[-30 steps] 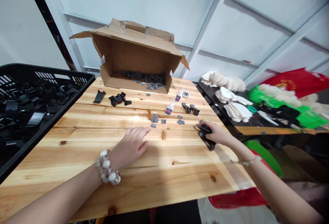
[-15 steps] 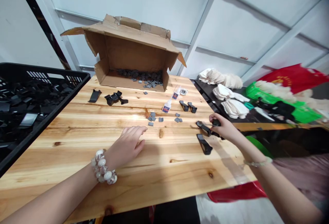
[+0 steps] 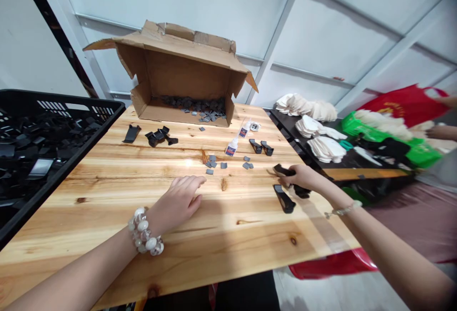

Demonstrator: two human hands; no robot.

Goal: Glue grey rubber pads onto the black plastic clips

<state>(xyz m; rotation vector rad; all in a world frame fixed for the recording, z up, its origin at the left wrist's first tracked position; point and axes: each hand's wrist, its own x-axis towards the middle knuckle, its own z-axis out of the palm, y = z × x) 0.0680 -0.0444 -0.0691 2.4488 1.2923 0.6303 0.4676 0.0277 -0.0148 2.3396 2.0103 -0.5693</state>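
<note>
My left hand (image 3: 180,201) rests open and empty on the wooden table (image 3: 214,254), its fingers toward several small grey pads (image 3: 210,171). Over the table's right side, my right hand (image 3: 298,177) closes on a black plastic clip-like part (image 3: 283,171). Another dark part (image 3: 302,192) sits under or against that hand, partly hidden. Just below lies a black part (image 3: 284,199) with a grey pad on its upper end. Two more black parts (image 3: 261,147) lie farther back, near two small glue bottles (image 3: 232,147).
An open cardboard box (image 3: 185,73) holding grey pads stands at the back. At left, a black crate (image 3: 117,109) is full of black parts. Several black parts (image 3: 161,135) lie in front of the box. White gloves (image 3: 324,149) are stacked on the right-hand table, where another person's arm (image 3: 442,132) shows.
My right hand has shifted slightly left and lower, and a black part now tilts up in its fingers. My left hand stays put. At far right, another person's arms have come into view.
</note>
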